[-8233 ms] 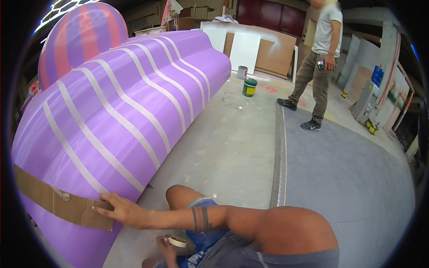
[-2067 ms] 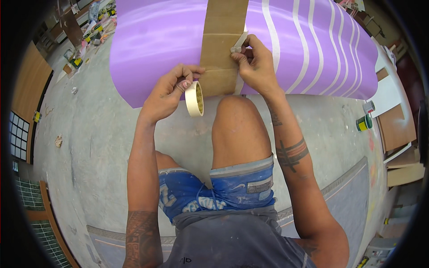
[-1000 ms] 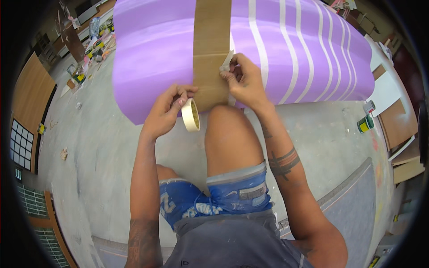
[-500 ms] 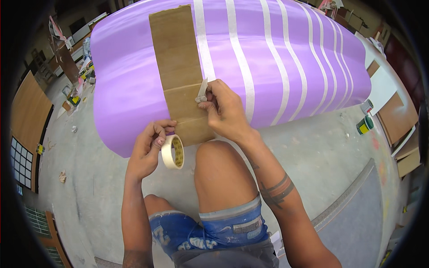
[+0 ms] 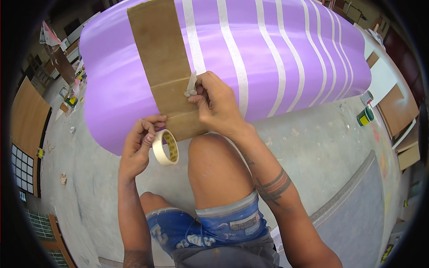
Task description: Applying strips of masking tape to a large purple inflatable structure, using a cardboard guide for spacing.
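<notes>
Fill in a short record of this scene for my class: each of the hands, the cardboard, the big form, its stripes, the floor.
Left hand: holds a tape roll
Right hand: pinches a whitish scrap
Cardboard strip: lies across the form
Form: purple, curved
Stripes: white, right of the cardboard
Floor: green-and-yellow can at right

Left grip [image 5: 139, 145] lower, right grip [image 5: 216, 102] seemingly closed

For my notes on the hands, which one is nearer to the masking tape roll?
Left. The left hand holds the masking tape roll; the right hand is apart, by the right edge of the cardboard strip.
</notes>
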`<action>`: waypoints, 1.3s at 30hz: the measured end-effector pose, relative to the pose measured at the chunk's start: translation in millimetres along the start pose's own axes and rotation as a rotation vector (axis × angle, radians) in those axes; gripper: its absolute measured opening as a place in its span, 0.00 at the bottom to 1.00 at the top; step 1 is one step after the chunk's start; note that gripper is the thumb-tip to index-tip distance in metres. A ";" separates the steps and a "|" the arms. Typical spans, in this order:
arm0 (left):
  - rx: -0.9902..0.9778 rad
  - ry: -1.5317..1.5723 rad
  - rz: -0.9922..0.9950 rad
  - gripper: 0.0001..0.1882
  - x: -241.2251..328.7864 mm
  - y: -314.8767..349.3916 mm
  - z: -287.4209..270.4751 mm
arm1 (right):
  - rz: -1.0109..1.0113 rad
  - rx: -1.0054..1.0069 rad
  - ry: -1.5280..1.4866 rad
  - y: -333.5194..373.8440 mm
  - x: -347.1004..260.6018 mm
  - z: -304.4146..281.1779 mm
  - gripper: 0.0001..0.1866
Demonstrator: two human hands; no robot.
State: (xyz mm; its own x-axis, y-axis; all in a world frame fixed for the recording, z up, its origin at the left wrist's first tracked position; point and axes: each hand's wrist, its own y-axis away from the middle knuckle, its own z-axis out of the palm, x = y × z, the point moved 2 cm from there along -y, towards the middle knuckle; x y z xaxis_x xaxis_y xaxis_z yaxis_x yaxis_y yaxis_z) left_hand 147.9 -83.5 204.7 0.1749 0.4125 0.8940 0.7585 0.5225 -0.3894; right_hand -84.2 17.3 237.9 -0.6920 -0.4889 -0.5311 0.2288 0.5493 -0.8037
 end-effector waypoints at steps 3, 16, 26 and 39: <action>0.002 -0.008 -0.018 0.14 2.2 0.9 1.3 | 0.058 -0.031 0.016 0.9 -4.1 -3.5 0.18; -0.015 0.011 -0.044 0.13 5.6 -1.1 3.1 | 0.051 0.016 -0.005 3.2 0.6 -1.9 0.16; -0.032 0.043 -0.059 0.14 7.0 -1.0 4.7 | 0.083 -0.012 0.031 4.4 -1.7 -6.8 0.17; -0.044 0.101 -0.089 0.04 8.5 0.8 -0.4 | 0.175 -0.036 0.052 5.7 -11.4 -20.7 0.15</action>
State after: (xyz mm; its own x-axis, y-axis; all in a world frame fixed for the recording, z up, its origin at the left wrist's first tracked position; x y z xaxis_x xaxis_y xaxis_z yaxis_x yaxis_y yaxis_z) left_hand 150.3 -79.9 212.1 0.1661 0.2871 0.9434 0.8001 0.5200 -0.2991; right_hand -89.2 40.1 244.9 -0.6782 -0.3485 -0.6470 0.3253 0.6471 -0.6895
